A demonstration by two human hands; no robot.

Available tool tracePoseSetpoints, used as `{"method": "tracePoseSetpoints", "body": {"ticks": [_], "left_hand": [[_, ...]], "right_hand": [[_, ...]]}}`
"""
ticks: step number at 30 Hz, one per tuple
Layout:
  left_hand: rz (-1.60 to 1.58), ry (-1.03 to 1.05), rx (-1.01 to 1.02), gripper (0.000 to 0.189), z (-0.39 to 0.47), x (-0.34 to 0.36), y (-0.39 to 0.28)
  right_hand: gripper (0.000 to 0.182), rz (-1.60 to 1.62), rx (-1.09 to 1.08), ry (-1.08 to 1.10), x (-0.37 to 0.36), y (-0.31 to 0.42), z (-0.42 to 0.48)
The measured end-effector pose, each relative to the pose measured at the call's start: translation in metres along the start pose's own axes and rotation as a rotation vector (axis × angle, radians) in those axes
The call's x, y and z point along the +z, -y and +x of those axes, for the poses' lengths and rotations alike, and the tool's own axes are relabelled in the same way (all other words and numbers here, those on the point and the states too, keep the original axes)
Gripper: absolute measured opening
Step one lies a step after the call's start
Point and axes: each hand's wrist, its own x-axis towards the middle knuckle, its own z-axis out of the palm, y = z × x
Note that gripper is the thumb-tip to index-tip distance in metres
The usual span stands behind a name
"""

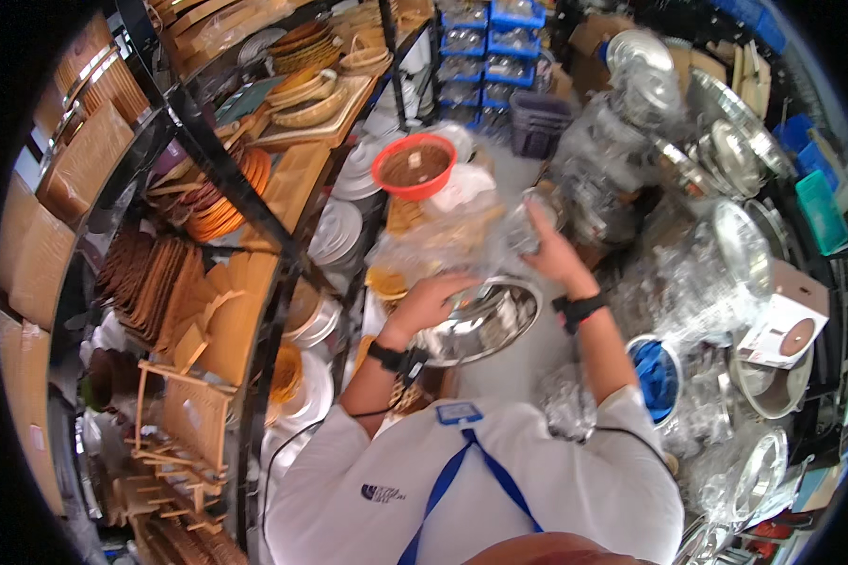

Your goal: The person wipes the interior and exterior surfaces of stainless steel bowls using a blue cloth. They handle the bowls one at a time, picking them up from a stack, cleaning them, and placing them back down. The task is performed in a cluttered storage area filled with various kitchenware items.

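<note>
A shiny stainless steel basin is in front of my chest, with its rim tilted. My left hand reaches across the basin's left side, fingers stretched over its far rim. Whether those fingers grip the rim is hidden. Crumpled clear plastic wrap lies just beyond them. To the right of the basin, my right hand is raised with thumb and fingers spread, beside more clear plastic. The right fingertips are blurred. Farther ahead stands a red plastic bowl with a brown inside.
Shelving with a dark post on my left holds woven baskets and wooden trays. Stacked white dishes line its foot. Plastic-wrapped metalware crowds the right. Blue bins and a dark basket stand ahead.
</note>
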Motion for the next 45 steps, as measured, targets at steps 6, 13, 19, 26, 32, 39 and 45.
{"method": "tracePoseSetpoints", "body": {"ticks": [6, 13, 19, 26, 32, 39, 45], "left_hand": [[0.028, 0.035, -0.064, 0.054, -0.018, -0.021, -0.027], [-0.080, -0.237, -0.193, 0.050, -0.028, -0.032, -0.007], [-0.475, -0.499, -0.309, 0.048, -0.046, -0.028, 0.008], [-0.504, -0.506, -0.273, 0.047, -0.045, -0.031, 0.006], [-0.618, -0.656, -0.380, 0.056, -0.043, -0.031, 0.015], [-0.823, -0.776, -0.297, 0.051, -0.038, -0.017, 0.034], [-0.879, -0.757, -0.339, 0.048, -0.040, -0.008, 0.053]], "right_hand": [[0.066, -0.167, -0.019, 0.042, 0.006, 0.033, 0.028], [0.015, -0.332, -0.054, -0.086, -0.028, 0.011, 0.001], [0.020, -0.297, -0.097, -0.247, -0.024, 0.029, -0.026], [0.018, -0.094, 0.317, -0.336, -0.021, -0.028, -0.037], [0.009, 0.365, 0.251, -0.250, -0.018, -0.020, -0.058], [0.010, 0.389, 0.193, -0.200, -0.020, 0.001, -0.046], [0.007, 0.644, 0.231, -0.111, -0.021, -0.013, -0.054]]}}
